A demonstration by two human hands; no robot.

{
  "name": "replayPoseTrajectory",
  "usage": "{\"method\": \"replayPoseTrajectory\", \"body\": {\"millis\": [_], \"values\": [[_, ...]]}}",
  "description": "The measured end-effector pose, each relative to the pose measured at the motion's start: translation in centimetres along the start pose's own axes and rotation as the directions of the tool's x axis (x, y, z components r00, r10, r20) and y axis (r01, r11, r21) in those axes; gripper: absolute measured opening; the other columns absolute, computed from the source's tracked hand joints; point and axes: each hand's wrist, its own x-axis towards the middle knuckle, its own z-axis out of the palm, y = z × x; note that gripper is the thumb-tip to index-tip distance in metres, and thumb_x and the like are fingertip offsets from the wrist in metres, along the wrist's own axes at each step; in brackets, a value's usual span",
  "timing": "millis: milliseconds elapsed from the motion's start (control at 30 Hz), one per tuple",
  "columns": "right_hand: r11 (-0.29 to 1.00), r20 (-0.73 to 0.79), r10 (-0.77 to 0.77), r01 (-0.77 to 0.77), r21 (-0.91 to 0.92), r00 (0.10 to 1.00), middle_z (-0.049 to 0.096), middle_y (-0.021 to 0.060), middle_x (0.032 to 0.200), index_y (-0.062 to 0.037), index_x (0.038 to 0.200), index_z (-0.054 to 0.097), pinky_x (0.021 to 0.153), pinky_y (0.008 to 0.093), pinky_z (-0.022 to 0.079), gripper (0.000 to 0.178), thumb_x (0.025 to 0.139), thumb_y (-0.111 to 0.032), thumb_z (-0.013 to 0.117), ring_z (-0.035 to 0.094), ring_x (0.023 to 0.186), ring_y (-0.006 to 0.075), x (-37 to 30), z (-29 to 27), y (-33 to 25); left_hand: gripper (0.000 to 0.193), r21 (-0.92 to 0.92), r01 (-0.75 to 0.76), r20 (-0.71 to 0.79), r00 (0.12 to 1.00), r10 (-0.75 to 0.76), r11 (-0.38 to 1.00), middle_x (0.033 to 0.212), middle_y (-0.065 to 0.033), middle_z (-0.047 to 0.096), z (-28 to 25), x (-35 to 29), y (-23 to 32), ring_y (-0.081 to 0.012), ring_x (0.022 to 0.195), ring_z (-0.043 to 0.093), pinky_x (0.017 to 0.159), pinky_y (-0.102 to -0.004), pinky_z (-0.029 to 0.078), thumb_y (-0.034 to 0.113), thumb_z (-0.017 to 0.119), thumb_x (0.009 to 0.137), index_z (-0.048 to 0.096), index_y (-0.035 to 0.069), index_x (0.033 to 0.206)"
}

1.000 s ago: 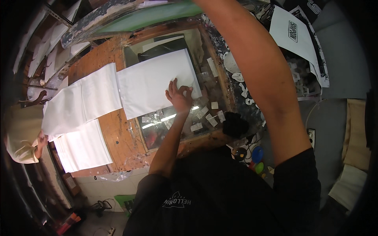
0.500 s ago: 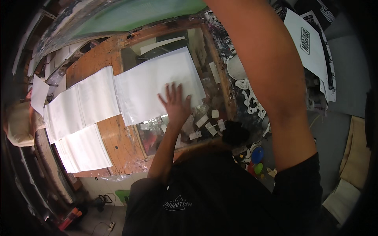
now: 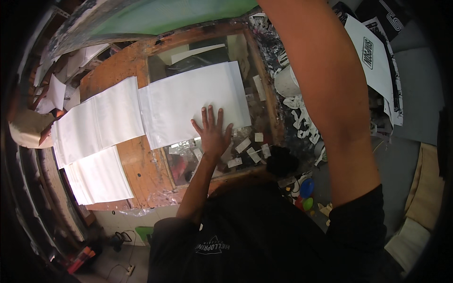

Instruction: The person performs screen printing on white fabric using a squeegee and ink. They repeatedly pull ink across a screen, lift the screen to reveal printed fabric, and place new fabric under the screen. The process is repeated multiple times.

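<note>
My left hand point(image 3: 213, 139) lies palm down with fingers spread on the near right part of a flat white sheet point(image 3: 184, 99). A translucent strip shows along the sheet's right edge. The sheet rests on a glass panel point(image 3: 236, 151) set in the wooden table. My right arm point(image 3: 325, 80) reaches up past the upper edge, so its hand is out of view. At the left end of the table is a stack of white sheets point(image 3: 96, 120), with another white stack point(image 3: 99, 177) nearer to me.
A framed screen with green mesh point(image 3: 174, 19) stands raised over the table's far side. Small tape pieces point(image 3: 243, 145) lie on the glass. Right of it are a white tub point(image 3: 287, 81), crumpled white scraps point(image 3: 302, 122) and a printed white sheet point(image 3: 370, 54).
My left hand was blurred by motion and now lies sharp and flat, its fingers more spread. The view has shifted slightly. My right arm stays raised.
</note>
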Motion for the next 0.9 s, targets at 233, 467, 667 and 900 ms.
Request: {"method": "replayPoseTrajectory", "body": {"millis": [233,467,667,900], "values": [[0.990,0.002,0.112,-0.112,-0.080,0.994,0.058,0.0082,0.061,-0.0027,0.070,0.063,0.060,0.0394,0.050,0.057,0.101,-0.049,0.048,0.052,0.056,0.0185,-2.0,0.3,-0.1,0.066,-0.043,-0.034,-0.084,0.996,0.031,0.998,0.161,-0.0217,0.030,1.3,0.3,0.4,-0.0395,0.153,0.020,0.115,-0.0751,0.007,0.044,0.063,0.096,0.045,0.010,0.151],[0.992,-0.275,-0.069,0.037,-0.122,0.959,0.067,0.0105,0.070,-0.0079,0.086,0.068,0.069,0.0440,0.052,0.047,0.087,-0.055,0.070,0.065,0.063,0.0305,-11.2,12.8,-0.3,0.070,-0.760,0.035,-0.185,0.946,-0.268,0.649,0.158,-0.0239,0.034,-8.2,-1.7,2.4,-0.0392,0.151,0.027,0.116,-0.0655,0.024,0.035,0.064,0.098,0.036,0.004,0.154],[0.986,0.064,0.038,-0.048,0.159,0.997,0.069,0.0150,0.098,-0.0071,0.117,0.063,0.084,0.0449,0.048,0.034,0.083,-0.004,0.070,0.066,0.089,0.0354,-19.1,25.0,3.5,0.061,-0.720,0.125,0.535,0.727,-0.431,-0.682,0.141,-0.0160,0.047,-13.2,-9.8,1.6,-0.0340,0.129,0.051,0.111,-0.0511,0.040,0.043,0.058,0.102,0.037,0.004,0.145],[0.992,0.021,0.125,-0.124,-0.014,0.992,0.071,0.0195,0.107,-0.0070,0.130,0.063,0.091,0.0487,0.048,0.054,0.078,0.009,0.061,0.067,0.101,0.0380,-7.1,34.2,14.6,0.062,-0.583,0.332,0.786,0.461,-0.412,-0.741,0.142,-0.0173,0.043,-6.1,-10.2,-1.5,-0.0307,0.130,0.049,0.106,-0.0501,0.043,0.039,0.058,0.102,0.036,0.002,0.146]]}}
